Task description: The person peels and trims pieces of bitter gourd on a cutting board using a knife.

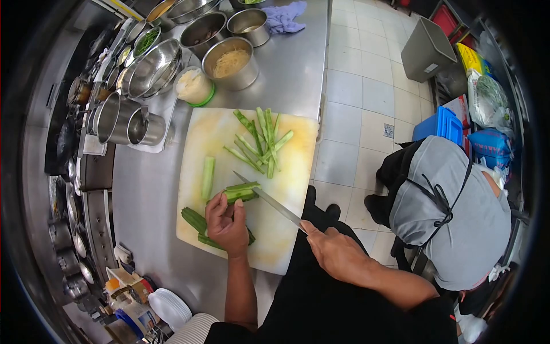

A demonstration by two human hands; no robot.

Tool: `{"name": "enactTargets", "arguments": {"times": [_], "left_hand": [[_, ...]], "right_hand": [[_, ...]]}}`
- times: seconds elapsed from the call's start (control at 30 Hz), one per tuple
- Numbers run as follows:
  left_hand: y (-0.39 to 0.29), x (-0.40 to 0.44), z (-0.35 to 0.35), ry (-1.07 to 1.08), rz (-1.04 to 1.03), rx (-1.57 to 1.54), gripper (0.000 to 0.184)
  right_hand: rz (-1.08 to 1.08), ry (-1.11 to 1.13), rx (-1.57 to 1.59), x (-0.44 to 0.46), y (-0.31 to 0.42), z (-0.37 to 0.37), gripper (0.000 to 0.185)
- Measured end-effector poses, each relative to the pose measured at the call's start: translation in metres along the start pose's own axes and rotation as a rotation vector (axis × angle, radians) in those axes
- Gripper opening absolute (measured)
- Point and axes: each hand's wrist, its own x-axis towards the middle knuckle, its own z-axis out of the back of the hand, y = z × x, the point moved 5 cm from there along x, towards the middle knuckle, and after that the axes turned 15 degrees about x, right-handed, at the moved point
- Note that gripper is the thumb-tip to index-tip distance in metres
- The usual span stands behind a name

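Observation:
My left hand is curled, with its fingertips and thumb at the near edge of a short cucumber piece, gripping it. The knife is held by its handle in my closed right hand; the handle is mostly hidden. Its blade slants across the white cutting board, beside the right end of that piece, and I cannot tell whether they touch. Dark green cucumber lengths lie partly under my left hand. A pale cucumber strip lies at the left, and several cut strips are heaped farther up the board.
Beyond the board stand a tub with a green base, a pot of pale shreds and steel bowls. Steel containers stand at left. A person in a grey apron bends at right, near a blue bin.

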Motion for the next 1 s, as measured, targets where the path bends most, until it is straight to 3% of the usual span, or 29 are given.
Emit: {"name": "enactTargets", "arguments": {"times": [0.27, 0.37, 0.43, 0.63, 0.7, 0.87, 1.0], "left_hand": [[0.003, 0.000, 0.002, 0.005, -0.037, 0.010, 0.035], [0.005, 0.002, 0.005, 0.056, 0.027, 0.012, 0.036], [0.008, 0.008, 0.004, 0.110, 0.021, -0.048, 0.037], [-0.003, 0.013, 0.000, 0.203, 0.031, -0.098, 0.039], [-0.001, 0.012, 0.002, 0.206, -0.022, -0.069, 0.038], [0.006, 0.011, 0.002, 0.186, 0.130, -0.114, 0.042], [-0.006, 0.013, 0.003, 0.192, -0.014, 0.071, 0.039]], "right_hand": [[-0.024, 0.024, -0.040, 0.016, -0.019, -0.005, 0.042], [-0.032, 0.038, 0.090, 0.027, -0.020, 0.010, 0.040], [-0.241, 0.202, 0.385, 0.032, -0.016, 0.019, 0.038], [0.024, 0.092, 0.363, 0.027, -0.010, 0.020, 0.036], [0.027, 0.065, 0.357, 0.017, -0.001, 0.023, 0.036], [0.009, -0.030, 0.289, -0.012, 0.005, 0.023, 0.038], [0.008, -0.052, 0.295, -0.031, 0.009, 0.012, 0.036]]}}
